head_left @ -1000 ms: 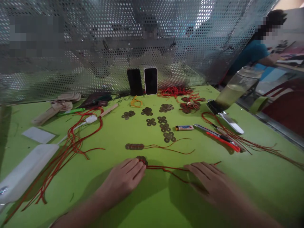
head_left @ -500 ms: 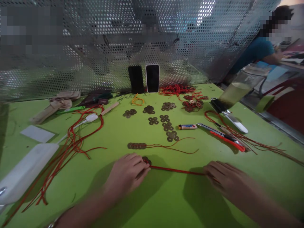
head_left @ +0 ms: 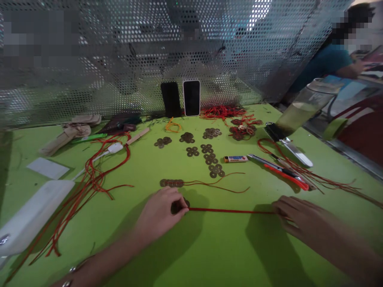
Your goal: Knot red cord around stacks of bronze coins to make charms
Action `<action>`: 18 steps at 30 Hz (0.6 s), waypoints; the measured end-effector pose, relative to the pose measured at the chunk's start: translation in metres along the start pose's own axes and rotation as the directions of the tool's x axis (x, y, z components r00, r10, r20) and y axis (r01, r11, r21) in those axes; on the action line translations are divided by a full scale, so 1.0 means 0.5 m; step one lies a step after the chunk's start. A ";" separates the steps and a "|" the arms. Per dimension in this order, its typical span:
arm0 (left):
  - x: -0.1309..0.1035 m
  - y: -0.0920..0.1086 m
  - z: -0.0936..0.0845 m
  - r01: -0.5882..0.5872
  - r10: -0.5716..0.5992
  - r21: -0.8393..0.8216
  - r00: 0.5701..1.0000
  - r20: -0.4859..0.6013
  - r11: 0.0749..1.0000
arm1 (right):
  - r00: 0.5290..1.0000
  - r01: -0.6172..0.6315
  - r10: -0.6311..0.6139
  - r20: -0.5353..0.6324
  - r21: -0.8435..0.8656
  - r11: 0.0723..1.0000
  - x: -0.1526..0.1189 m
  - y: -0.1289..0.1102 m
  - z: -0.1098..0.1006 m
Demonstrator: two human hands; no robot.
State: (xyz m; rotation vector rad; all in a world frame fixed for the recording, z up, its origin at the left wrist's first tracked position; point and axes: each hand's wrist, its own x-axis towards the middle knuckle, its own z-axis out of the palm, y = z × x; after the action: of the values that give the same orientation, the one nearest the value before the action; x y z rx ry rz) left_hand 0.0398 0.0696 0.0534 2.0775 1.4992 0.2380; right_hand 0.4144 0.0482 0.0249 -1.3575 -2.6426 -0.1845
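Observation:
A red cord (head_left: 230,210) runs taut and nearly level between my two hands. My left hand (head_left: 166,209) pinches its left end together with some dark coins (head_left: 177,205), mostly hidden behind the fingers. At the right, my right hand (head_left: 295,217) is closed on the other end of the cord. Just beyond my left hand lies a row of overlapping coins (head_left: 171,183) strung on thin red cord, its two loose tails (head_left: 215,184) trailing right. Farther back are several small clusters of holed coins (head_left: 211,158).
Red cords (head_left: 92,171) and a white plastic case (head_left: 36,217) lie left. A glue tube (head_left: 235,159), a red box cutter (head_left: 281,173), a brush (head_left: 289,145) and a jar (head_left: 302,107) are right. Two phones (head_left: 192,98) lean on the perforated metal screen (head_left: 119,71). A person (head_left: 323,65) sits beyond.
My right hand has moved right and slightly away from me, drawing out a longer stretch of red cord. My left hand has stayed nearly in place, its grip turned a little.

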 end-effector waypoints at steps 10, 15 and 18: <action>0.021 0.025 -0.032 0.034 -0.037 0.029 0.993 0.112 0.999 | 0.989 0.027 -0.033 0.146 0.037 0.999 -0.007 0.048 -0.025; 0.020 0.015 -0.025 0.046 -0.055 0.074 0.991 0.121 0.996 | 0.982 0.023 -0.030 0.188 0.038 0.999 0.004 0.046 -0.035; 0.020 0.012 -0.022 0.074 -0.084 0.089 0.989 0.121 0.993 | 0.951 -0.023 0.010 0.310 0.038 0.999 0.016 0.044 -0.046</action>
State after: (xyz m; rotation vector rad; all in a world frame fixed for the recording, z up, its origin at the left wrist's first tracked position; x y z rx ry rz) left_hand 0.0435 0.0812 0.0638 2.0520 1.5356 0.0140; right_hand 0.4295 0.0631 0.0496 -1.5043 -2.8640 0.0938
